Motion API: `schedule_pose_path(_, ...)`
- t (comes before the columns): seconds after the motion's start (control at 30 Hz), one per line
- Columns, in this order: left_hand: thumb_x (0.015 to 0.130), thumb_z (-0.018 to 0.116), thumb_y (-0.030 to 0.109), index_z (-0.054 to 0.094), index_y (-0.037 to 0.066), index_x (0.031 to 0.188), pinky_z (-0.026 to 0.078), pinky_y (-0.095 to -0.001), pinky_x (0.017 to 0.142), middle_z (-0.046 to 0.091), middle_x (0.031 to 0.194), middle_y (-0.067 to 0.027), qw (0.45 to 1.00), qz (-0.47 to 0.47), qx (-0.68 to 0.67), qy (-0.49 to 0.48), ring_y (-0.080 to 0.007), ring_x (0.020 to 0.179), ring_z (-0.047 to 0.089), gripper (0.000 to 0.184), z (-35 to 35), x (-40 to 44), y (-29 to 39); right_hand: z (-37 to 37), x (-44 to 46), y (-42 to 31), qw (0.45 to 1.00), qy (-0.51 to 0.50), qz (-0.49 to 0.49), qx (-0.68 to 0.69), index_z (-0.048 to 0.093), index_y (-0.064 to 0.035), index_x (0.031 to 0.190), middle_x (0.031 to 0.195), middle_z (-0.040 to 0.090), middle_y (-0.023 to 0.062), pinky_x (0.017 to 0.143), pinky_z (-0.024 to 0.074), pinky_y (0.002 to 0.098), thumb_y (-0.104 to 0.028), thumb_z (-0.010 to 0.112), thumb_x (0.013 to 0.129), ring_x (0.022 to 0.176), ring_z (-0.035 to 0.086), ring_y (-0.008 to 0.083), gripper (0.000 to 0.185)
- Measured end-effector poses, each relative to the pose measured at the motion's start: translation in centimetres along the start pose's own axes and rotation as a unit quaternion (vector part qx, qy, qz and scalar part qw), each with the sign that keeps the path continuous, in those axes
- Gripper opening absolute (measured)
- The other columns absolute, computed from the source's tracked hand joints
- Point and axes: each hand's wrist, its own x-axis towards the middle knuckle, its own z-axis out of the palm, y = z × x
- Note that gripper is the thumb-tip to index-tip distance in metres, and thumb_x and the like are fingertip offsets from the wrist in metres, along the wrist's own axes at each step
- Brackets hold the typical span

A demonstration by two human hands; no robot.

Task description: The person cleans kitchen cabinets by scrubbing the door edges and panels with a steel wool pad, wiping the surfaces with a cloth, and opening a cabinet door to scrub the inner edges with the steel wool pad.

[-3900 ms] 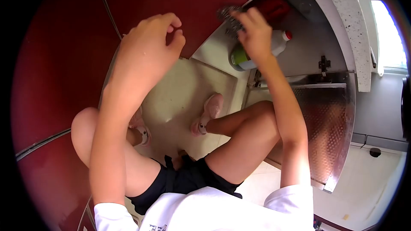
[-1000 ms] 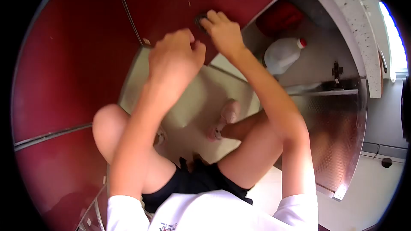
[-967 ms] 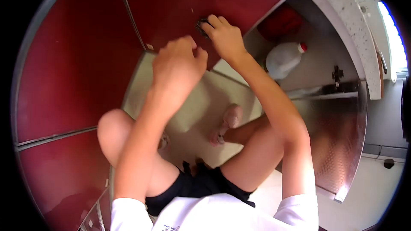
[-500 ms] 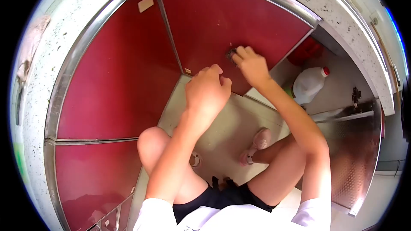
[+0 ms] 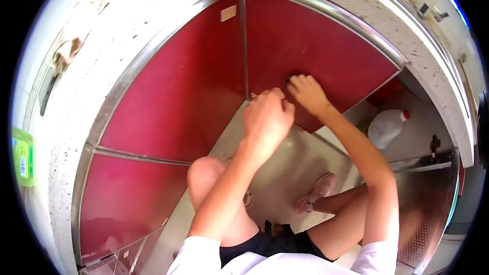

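Note:
My right hand (image 5: 308, 93) is against the red cabinet panel (image 5: 326, 35), its fingers closed on a dark scouring pad (image 5: 289, 79) that is mostly covered by them. To its lower left, my left hand (image 5: 268, 118) hovers with curled fingers, its back towards me. Whether something lies inside that curl is hidden. Another red panel (image 5: 173, 81) stands to the left and meets the first at a corner with a metal strip.
An open cabinet on the right holds a white jug (image 5: 387, 127) with a red cap. Its metal-lined door (image 5: 417, 214) hangs open beside my leg. A speckled countertop (image 5: 153, 5) runs above the panels. A green package (image 5: 23, 157) lies at the far left.
The view has swung left and up, so more countertop and the green package show. My right hand stays on the red panel with the dark pad, and my left hand remains curled beside it.

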Motion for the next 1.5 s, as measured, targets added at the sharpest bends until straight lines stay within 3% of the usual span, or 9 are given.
schedule_pose_path(0.3, 0.084, 0.058, 0.019, 0.067, 0.001, 0.102, 0.052, -0.0441, 0.083, 0.071, 0.096, -0.0171, 1.000, -0.003, -0.018, 0.002, -0.0363, 0.091, 0.067, 0.027, -0.1, 0.9, -1.1, -11.9, 5.2, 4.5, 0.954, 0.240, 0.180, 0.017, 0.066, -0.0099, 0.104, 0.094, 0.056, 0.0086, 0.071, 0.0463, 0.0393, 0.001, 0.060, 0.070, 0.085, 0.055, 0.0286, 0.036)
schedule_pose_path(0.4, 0.084, 0.054, 0.015, 0.067, 0.002, 0.104, 0.052, -0.0441, 0.084, 0.071, 0.095, -0.0176, 1.000, -0.001, -0.015, 0.019, -0.0363, 0.092, 0.067, 0.027, 0.1, 1.3, -1.4, -5.9, 1.8, 2.0, 0.993, -0.102, 0.044, 0.032, 0.063, -0.0049, 0.087, 0.092, 0.057, 0.0103, 0.073, 0.0477, 0.0382, -0.012, 0.058, 0.079, 0.085, 0.056, 0.0270, 0.012)
schedule_pose_path(0.5, 0.085, 0.053, 0.015, 0.066, 0.002, 0.105, 0.052, -0.0433, 0.084, 0.071, 0.095, -0.0178, 1.000, 0.001, -0.001, 0.023, -0.0360, 0.093, 0.067, 0.028, -0.6, 1.5, -1.2, -6.4, -2.2, -3.6, 0.991, -0.083, -0.008, 0.107, 0.066, -0.0059, 0.097, 0.093, 0.054, 0.0065, 0.073, 0.0472, 0.0334, -0.013, 0.058, 0.077, 0.086, 0.054, 0.0222, 0.023)
schedule_pose_path(0.7, 0.085, 0.055, 0.013, 0.068, 0.002, 0.102, 0.054, -0.0441, 0.081, 0.071, 0.095, -0.0176, 0.999, -0.016, -0.033, 0.013, -0.0362, 0.089, 0.068, 0.024, -1.7, 1.5, -0.6, -14.2, -3.7, -3.4, 0.956, -0.089, 0.199, 0.194, 0.064, -0.0038, 0.108, 0.098, 0.056, 0.0084, 0.081, 0.0480, 0.0336, -0.004, 0.067, 0.071, 0.094, 0.056, 0.0259, 0.037)
schedule_pose_path(0.77, 0.086, 0.056, 0.014, 0.068, 0.002, 0.104, 0.054, -0.0417, 0.081, 0.071, 0.096, -0.0155, 0.998, 0.030, -0.043, 0.033, -0.0338, 0.089, 0.069, 0.025, -0.4, 1.8, -1.6, -14.0, -4.7, -2.4, 0.857, 0.070, 0.344, 0.377, 0.060, -0.0023, 0.114, 0.100, 0.061, 0.0086, 0.082, 0.0502, 0.0319, -0.003, 0.070, 0.079, 0.094, 0.061, 0.0246, 0.037)
schedule_pose_path(0.83, 0.087, 0.056, 0.014, 0.068, 0.003, 0.104, 0.054, -0.0397, 0.081, 0.071, 0.095, -0.0143, 0.998, 0.029, -0.060, 0.011, -0.0308, 0.087, 0.069, 0.024, 0.0, 1.7, -1.2, -15.6, -4.8, -2.6, 0.483, 0.090, 0.561, 0.666, 0.057, -0.0022, 0.119, 0.098, 0.065, 0.0077, 0.077, 0.0532, 0.0285, -0.009, 0.065, 0.091, 0.088, 0.065, 0.0190, 0.030)
schedule_pose_path(0.97, 0.086, 0.058, 0.010, 0.067, 0.003, 0.106, 0.054, -0.0351, 0.079, 0.071, 0.093, -0.0115, 0.993, 0.060, -0.097, -0.010, -0.0241, 0.085, 0.069, 0.023, 1.2, 0.6, -0.2, -14.8, -7.6, -2.2, 0.304, 0.112, 0.514, 0.795, 0.052, -0.0034, 0.129, 0.111, 0.065, 0.0077, 0.081, 0.0536, 0.0288, -0.018, 0.060, 0.095, 0.095, 0.065, 0.0154, 0.038)
schedule_pose_path(1.27, 0.083, 0.059, 0.003, 0.067, 0.000, 0.104, 0.051, -0.0279, 0.071, 0.070, 0.091, -0.0111, 0.954, 0.192, -0.229, -0.003, -0.0150, 0.077, 0.064, 0.023, 2.6, 0.4, 1.4, -15.3, -6.1, -3.1, 0.207, 0.126, 0.500, 0.831, 0.053, -0.0057, 0.125, 0.109, 0.067, 0.0086, 0.080, 0.0557, 0.0309, -0.016, 0.061, 0.093, 0.093, 0.068, 0.0177, 0.035)
schedule_pose_path(1.5, 0.092, 0.052, 0.006, 0.067, 0.002, 0.110, 0.050, -0.0263, 0.082, 0.069, 0.102, -0.0072, 0.955, 0.172, -0.241, 0.021, -0.0129, 0.088, 0.063, 0.024, 2.0, 1.3, 0.8, -13.9, -6.4, -2.7, 0.312, 0.081, 0.524, 0.789, 0.057, -0.0049, 0.120, 0.104, 0.066, 0.0063, 0.079, 0.0543, 0.0305, -0.017, 0.063, 0.091, 0.091, 0.066, 0.0151, 0.032)
